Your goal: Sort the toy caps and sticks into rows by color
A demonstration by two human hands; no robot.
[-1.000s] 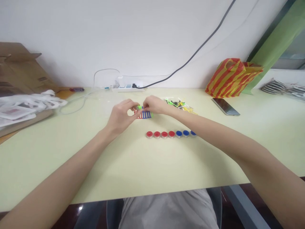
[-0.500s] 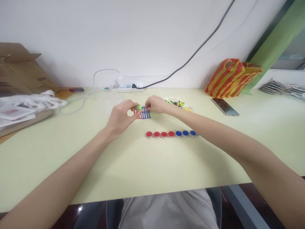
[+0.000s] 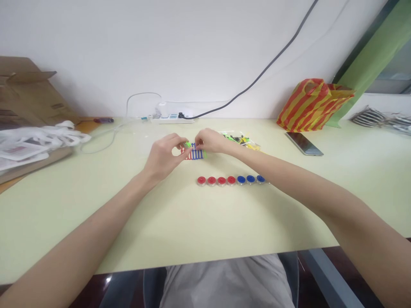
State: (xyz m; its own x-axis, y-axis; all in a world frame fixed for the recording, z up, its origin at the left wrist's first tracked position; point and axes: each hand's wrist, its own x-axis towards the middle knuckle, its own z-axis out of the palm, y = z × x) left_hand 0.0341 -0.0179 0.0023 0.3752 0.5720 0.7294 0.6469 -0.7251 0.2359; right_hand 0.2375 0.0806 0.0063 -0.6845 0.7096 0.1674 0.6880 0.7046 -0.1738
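My left hand (image 3: pixel 163 155) is closed, with a small green plastic piece (image 3: pixel 187 145) between thumb and fingertips. My right hand (image 3: pixel 210 141) bends its fingers in a pinch over a small blue plastic piece (image 3: pixel 194 146); its fingertips are partly hidden. Just under both hands lies a row of thin red pieces (image 3: pixel 189 155) and blue pieces (image 3: pixel 197 154), side by side, with a light green one (image 3: pixel 205 154) at the right end. Nearer to me stands a line of small clear jars with red lids (image 3: pixel 221 181) and blue lids (image 3: pixel 250 179). My right forearm covers the line's right end.
A clear bag of yellow, green and black pieces (image 3: pixel 242 140) lies behind my right wrist. Farther right are a phone (image 3: pixel 304 143) and a striped bag (image 3: pixel 316 105). A power strip (image 3: pixel 172 119) sits by the wall; a cardboard box (image 3: pixel 35 96) and white bags (image 3: pixel 35 143) fill the left.
Both hands stay almost in place over the row of pieces. The view has shifted very slightly; nothing is visibly taken up or let go.
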